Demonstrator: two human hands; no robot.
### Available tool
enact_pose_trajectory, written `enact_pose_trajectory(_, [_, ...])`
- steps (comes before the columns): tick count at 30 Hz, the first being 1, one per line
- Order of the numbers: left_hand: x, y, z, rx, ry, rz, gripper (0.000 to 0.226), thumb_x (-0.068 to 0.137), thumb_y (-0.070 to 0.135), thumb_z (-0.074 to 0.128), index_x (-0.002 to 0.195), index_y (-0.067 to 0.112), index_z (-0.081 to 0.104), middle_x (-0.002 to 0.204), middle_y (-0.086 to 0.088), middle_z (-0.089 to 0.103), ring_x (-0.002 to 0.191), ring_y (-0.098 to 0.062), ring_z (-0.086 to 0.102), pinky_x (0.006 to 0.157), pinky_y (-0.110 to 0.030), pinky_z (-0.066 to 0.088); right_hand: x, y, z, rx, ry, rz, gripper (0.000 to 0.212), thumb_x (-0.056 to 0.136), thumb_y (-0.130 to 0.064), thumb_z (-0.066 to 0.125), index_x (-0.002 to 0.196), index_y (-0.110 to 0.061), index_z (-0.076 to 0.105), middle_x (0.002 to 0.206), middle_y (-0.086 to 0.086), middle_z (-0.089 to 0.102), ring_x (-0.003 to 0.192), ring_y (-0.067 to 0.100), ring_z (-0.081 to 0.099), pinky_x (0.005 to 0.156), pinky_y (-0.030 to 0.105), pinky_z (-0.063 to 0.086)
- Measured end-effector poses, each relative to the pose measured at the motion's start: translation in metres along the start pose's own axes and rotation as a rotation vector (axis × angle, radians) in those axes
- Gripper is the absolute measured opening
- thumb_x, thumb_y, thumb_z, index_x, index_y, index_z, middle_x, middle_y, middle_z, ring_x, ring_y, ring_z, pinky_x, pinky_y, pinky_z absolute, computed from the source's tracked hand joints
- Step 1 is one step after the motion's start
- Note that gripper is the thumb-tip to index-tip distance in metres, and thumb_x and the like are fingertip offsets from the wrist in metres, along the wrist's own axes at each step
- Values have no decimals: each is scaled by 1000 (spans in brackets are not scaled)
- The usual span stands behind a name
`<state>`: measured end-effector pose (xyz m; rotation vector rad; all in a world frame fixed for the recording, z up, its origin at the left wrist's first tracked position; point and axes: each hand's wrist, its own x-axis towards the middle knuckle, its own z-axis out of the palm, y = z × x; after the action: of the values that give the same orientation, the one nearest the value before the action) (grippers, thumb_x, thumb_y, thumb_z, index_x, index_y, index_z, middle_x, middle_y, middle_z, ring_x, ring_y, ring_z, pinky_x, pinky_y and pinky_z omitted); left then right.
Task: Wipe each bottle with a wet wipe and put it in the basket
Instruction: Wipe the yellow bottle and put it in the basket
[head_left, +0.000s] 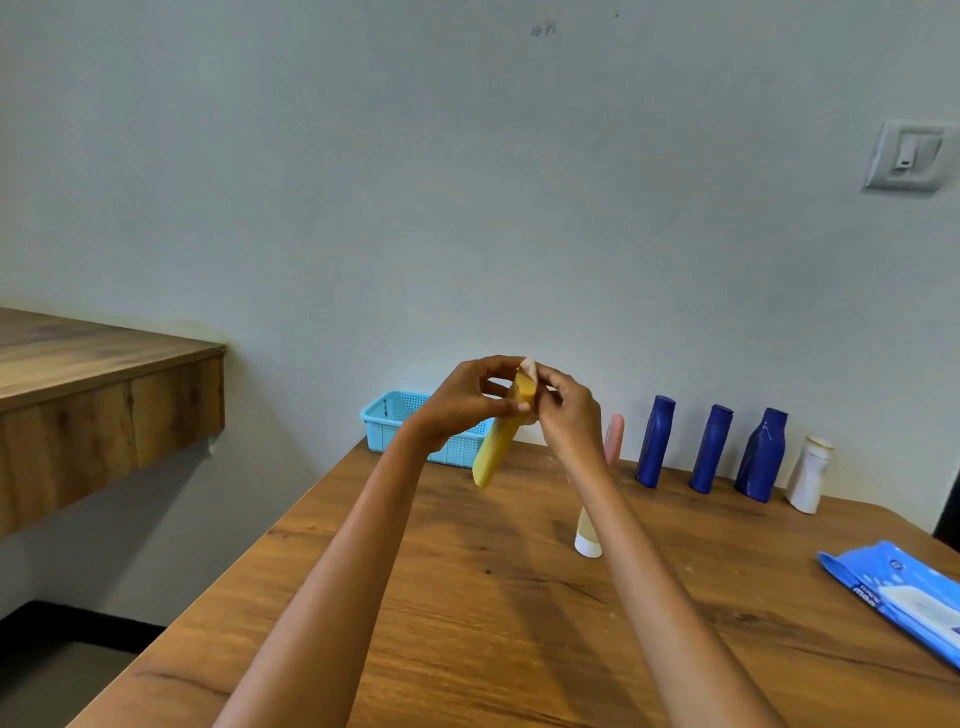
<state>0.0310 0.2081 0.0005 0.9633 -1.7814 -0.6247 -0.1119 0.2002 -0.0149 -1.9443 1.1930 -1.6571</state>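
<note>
Left hand (470, 402) grips yellow bottle (500, 441); right hand (563, 410) presses wipe (530, 367).

The room is evenly and softly lit by diffuse light, with no harsh glare. Faint shadows of the forearms fall on the wooden table (467, 597), which carries a mild sheen. The wide-angle lens bends straight lines near the edges, as at the shelf (104, 374) on the left. The picture is slightly soft overall, the hands a little blurred.
</note>
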Motion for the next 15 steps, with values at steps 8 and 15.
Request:
enact_pose_trajectory(8, [2,-10,-3,134,189,36,67,78,20,75,137,11,45,124,-5,56,102,-14,56,82,-19,46,-4,-5,0,-215,25,-276,21,91,-10,57,109,-11,69,99,7,65,85,13,60,66,3,37])
enact_pose_trajectory(15, [1,-10,-3,95,103,-11,64,79,18,74,135,10,46,124,-6,58,103,-15,58,84,-22,50,-1,-9,0,-41,102,-200,22,94,-10,52,110,-9,66,108,6,64,94,9,59,72,3,43])
